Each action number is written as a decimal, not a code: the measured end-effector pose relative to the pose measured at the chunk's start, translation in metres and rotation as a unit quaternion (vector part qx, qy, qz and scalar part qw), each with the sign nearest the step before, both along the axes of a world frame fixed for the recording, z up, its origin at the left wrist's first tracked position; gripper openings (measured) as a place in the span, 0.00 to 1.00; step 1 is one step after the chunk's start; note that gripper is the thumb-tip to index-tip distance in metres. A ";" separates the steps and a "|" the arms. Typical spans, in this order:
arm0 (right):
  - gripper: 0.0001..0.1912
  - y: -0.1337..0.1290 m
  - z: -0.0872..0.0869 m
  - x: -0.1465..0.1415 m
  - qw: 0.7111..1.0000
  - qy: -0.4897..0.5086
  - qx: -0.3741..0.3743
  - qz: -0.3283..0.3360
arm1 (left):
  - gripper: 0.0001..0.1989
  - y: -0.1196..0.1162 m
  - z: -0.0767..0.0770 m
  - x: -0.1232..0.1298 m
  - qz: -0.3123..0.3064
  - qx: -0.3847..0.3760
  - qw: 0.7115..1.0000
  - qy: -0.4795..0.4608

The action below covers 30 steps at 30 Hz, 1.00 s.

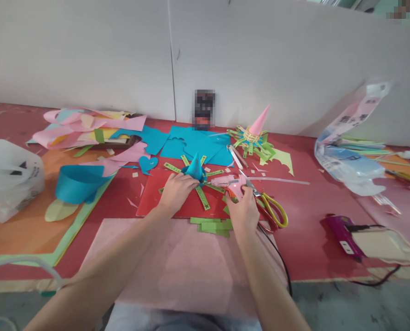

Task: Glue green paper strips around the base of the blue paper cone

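Observation:
My right hand (244,209) is wrapped around a pink hot glue gun (225,182), with a clear glue stick (280,180) poking out of its back. The gun's nozzle points left at the base of a blue paper cone (194,169). Closed on the near left side of that base is my left hand (179,191), its fingertips partly hidden. Green patterned paper strips (202,197) spread out from around the cone over a red sheet (153,195). Yellow-and-red-handled scissors (275,211) lie beside my right hand. Loose green paper pieces (211,225) rest near the red sheet's front edge.
A pink cone with green strips (258,128) stands behind, near blue sheets (198,143). Paper scraps, a blue paper loop (80,184) and a white plastic bag (9,179) are left. At right are a plastic packet (353,151) and a purple power strip (344,236); a black cord (282,257) hangs down.

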State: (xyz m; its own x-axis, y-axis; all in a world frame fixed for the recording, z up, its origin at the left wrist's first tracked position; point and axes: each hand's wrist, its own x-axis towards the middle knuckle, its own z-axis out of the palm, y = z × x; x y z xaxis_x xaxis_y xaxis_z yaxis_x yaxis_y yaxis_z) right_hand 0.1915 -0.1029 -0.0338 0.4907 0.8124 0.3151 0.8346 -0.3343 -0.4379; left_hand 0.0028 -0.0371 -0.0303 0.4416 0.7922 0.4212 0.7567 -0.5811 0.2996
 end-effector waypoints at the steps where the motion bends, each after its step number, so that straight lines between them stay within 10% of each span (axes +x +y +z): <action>1: 0.20 0.000 0.001 0.000 1.000 0.000 -0.002 -0.001 | 0.13 0.000 0.000 0.000 0.000 -0.001 1.000 0.001; 30: 0.22 -0.001 0.003 0.000 1.000 0.014 -0.003 -0.007 | 0.12 -0.007 0.008 -0.003 0.023 0.041 0.999 -0.019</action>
